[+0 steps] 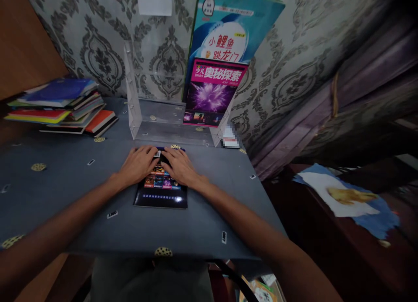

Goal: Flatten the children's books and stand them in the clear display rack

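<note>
A thin dark book [160, 200] with a row of small colourful pictures lies flat on the table, close to the foot of a clear acrylic rack [170, 134]. My left hand [139, 162] rests palm down over its upper left part, fingers laid out. On the upper right part lies my right hand [179, 165], also palm down with the fingers spread. Both hands touch the book and hide much of its far half. In the rack's right side stand a purple-and-black book [212, 95] and, behind it, a taller teal book [257, 30].
A loose stack of books [62, 102] sits at the table's back left. Patterned wallpaper [101, 54] rises behind the blue-grey tablecloth [81, 189]. Right of the rack is a small blurred item [230, 137]. Beyond the table's right edge lies a blue and white cloth [346, 197].
</note>
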The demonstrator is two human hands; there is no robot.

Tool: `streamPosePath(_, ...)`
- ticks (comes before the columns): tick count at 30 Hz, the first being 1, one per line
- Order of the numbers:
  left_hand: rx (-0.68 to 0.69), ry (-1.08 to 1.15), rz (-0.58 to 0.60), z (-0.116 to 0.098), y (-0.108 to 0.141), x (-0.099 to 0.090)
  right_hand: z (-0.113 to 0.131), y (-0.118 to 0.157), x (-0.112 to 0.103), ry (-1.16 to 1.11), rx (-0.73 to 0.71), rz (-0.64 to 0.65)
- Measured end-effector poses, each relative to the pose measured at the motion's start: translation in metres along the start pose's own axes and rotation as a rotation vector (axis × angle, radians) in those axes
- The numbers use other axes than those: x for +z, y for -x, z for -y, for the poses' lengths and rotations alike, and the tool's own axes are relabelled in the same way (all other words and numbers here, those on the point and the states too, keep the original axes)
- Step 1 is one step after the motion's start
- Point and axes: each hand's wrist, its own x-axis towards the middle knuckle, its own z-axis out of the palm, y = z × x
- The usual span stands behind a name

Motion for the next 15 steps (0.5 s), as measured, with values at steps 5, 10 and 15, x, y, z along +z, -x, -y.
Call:
streamPosePath(5, -0.011, 0.094, -0.048, 0.01, 0.002, 0.008, -0.021, 0.009, 0.004, -0.017, 0.045, 0.009)
streamPosePath(10, -0.02, 0.114, -0.061, 0.013, 0.003, 0.012, -0.039, 0.02, -0.003, -0.017, 0.164, -0.008)
streamPosePath(15, -0.013, 0.098, -0.054, 0.014, 0.001, 0.014, -0.042, 0.022, -0.003, -0.02, 0.16, -0.023)
